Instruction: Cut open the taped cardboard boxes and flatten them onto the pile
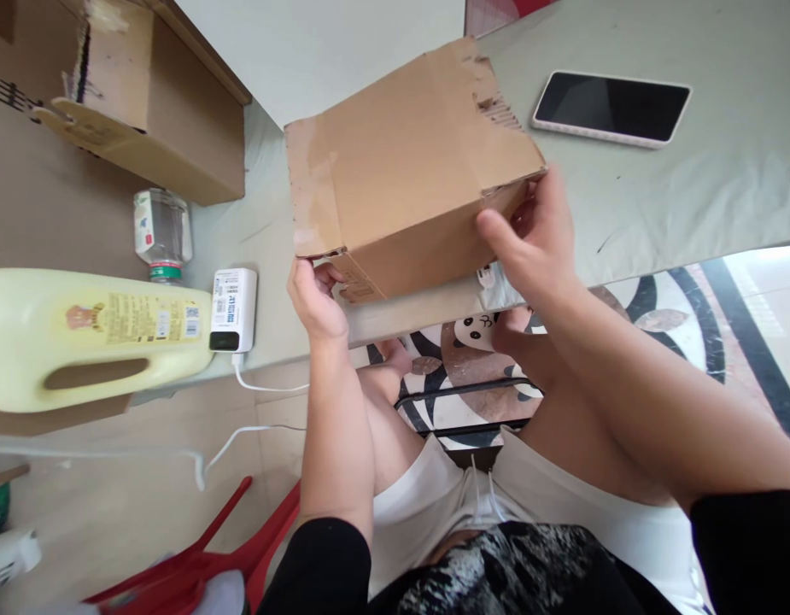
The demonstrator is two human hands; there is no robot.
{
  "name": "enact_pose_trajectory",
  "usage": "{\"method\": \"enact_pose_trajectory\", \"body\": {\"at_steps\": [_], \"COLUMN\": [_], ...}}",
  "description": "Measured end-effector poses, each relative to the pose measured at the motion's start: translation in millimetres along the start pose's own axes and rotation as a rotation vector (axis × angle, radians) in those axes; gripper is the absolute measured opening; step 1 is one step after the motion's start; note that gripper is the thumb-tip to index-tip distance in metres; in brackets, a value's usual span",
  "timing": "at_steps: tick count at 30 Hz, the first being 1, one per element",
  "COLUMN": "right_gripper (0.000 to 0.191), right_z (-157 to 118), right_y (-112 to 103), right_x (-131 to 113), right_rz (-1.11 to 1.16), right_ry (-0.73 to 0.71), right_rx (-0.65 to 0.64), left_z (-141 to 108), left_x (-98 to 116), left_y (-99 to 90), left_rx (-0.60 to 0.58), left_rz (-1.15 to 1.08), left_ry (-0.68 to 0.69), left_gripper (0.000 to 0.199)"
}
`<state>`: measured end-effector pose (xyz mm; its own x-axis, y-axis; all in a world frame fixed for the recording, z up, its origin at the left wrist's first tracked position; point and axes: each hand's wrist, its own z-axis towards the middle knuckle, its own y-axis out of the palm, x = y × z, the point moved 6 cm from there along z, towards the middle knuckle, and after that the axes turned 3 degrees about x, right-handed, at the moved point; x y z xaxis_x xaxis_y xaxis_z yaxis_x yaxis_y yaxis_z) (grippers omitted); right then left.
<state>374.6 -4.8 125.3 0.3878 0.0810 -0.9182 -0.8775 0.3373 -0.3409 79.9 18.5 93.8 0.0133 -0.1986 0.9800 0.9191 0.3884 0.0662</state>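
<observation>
A brown cardboard box (407, 154) with torn, ragged edges is tilted between my two hands over the front edge of the table. My left hand (318, 299) is closed round its near left corner, its fingers partly hidden behind the flap. On the near right corner my right hand (539, 235) grips the box, thumb on the front side and the other fingers behind the edge. Below the box, near my right hand, part of a white packet (497, 289) shows.
A phone (612, 107) lies on the cloth-covered table (740, 188) at right. At left are a power bank (233, 309) with a white cable, a yellow jug (93, 333), a clear bottle (164, 231) and another cardboard box (190, 111). A red chair (202, 564) stands below left.
</observation>
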Motion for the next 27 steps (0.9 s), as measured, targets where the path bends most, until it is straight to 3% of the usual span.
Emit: {"method": "enact_pose_trajectory", "body": {"at_steps": [3,10,16,25,27], "right_gripper": [0.031,0.046,0.044,0.036,0.033], "right_z": [2.9,9.4,8.5,13.7,15.4], "right_y": [-1.9,-0.7,-0.6,-0.5,0.7], "right_x": [2.5,22.3,20.8,30.1,34.2], "right_rz": [0.190,0.397,0.328,0.292,0.270], "right_ry": [-0.003,0.098,0.124,0.129,0.103], "right_rx": [0.046,0.152,0.103,0.133,0.103], "left_z": [-2.3,-5.1,-5.1,-9.3,-7.2], "left_x": [6.6,15.9,9.4,20.8,19.2], "left_y": [1.6,2.5,5.9,3.5,2.8], "left_rx": [0.008,0.004,0.029,0.045,0.015], "left_rz": [0.010,0.079,0.048,0.042,0.040], "left_ry": [0.026,0.136,0.041,0.098,0.058], "left_gripper": [0.037,0.041,0.046,0.042,0.044]}}
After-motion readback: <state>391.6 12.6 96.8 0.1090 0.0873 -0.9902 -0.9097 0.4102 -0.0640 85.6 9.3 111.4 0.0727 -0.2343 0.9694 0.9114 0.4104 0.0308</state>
